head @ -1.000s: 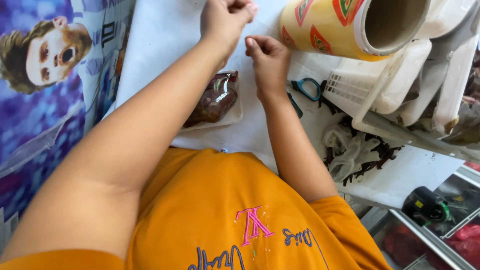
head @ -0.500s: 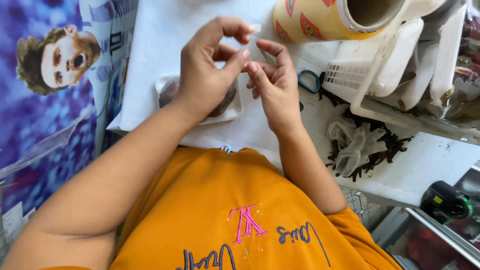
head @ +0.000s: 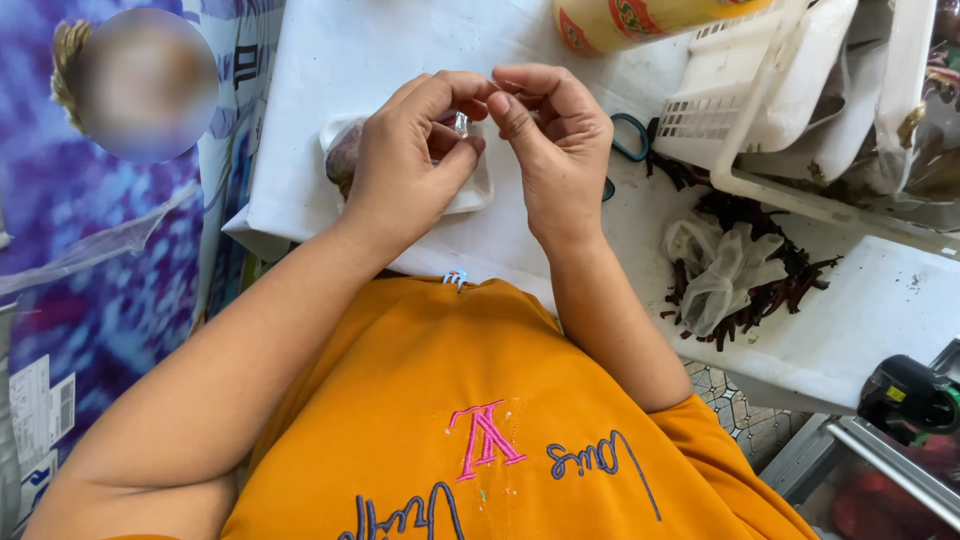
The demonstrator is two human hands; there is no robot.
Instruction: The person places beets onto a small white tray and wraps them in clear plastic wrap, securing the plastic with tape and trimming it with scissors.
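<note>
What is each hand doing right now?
Left hand: fingers pinched on a small clear item.
Right hand: fingers curled beside it; contact cannot be told.

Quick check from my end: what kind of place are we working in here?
Probably a small food-packing bench, home or market stall. A white table holds a clear pouch of dark-red contents, loose dried red pieces with crumpled plastic gloves, a white basket and a roll of printed film.

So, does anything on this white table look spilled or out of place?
Yes. Dark red-brown dried bits lie scattered loose on the white table to the right of the right hand, around a crumpled clear plastic glove. The left hand pinches something small and clear; what it is cannot be told.
</note>
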